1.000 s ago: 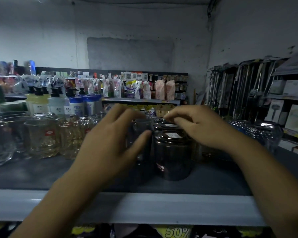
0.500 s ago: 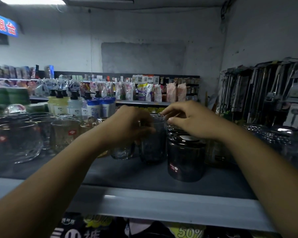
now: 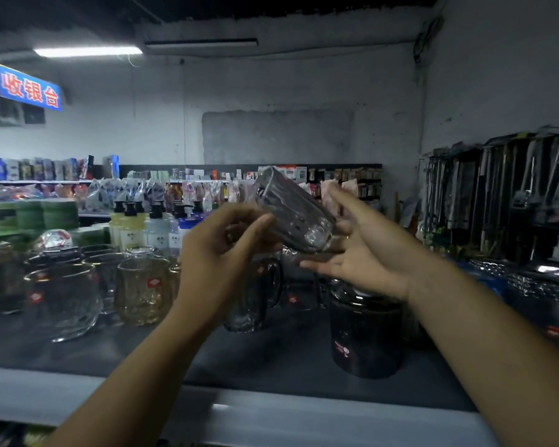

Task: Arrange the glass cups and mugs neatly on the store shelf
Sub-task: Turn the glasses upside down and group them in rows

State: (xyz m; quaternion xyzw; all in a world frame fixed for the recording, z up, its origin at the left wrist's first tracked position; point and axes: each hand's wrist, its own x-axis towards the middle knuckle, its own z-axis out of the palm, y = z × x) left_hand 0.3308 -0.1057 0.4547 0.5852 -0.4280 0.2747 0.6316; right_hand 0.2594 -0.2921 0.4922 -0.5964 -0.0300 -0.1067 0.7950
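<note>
Currently, the ribbed glass cup is in the air above the shelf, between the two hands and well clear of the deck. It is tilted, with the rim up and to the left and the thick base down and to the right.

**Grip**
- The left hand has its fingers curled and its thumb raised against the cup's lower wall. It appears to pinch that wall. The fingertips on the far side are not clearly shown.
- The right hand has straight, slightly spread fingers. Its palm lies against the cup's base.

**Reason for the hold (judgement)**
The tilt suggests the cup is being turned or checked before placement. The flat right palm backs the heavy end, so a slip from the left-hand pinch would be caught.

**Appearance of the cup**
The glass is clear and colourless, with vertical ribs down the wall and a heavy solid base. No label can be made out on it.

**Surroundings**
- A handled glass mug stands below the cup.
- A dark lidded jar stands under the right wrist.
- A yellow-tinted mug and a round clear bowl stand further left.
</note>
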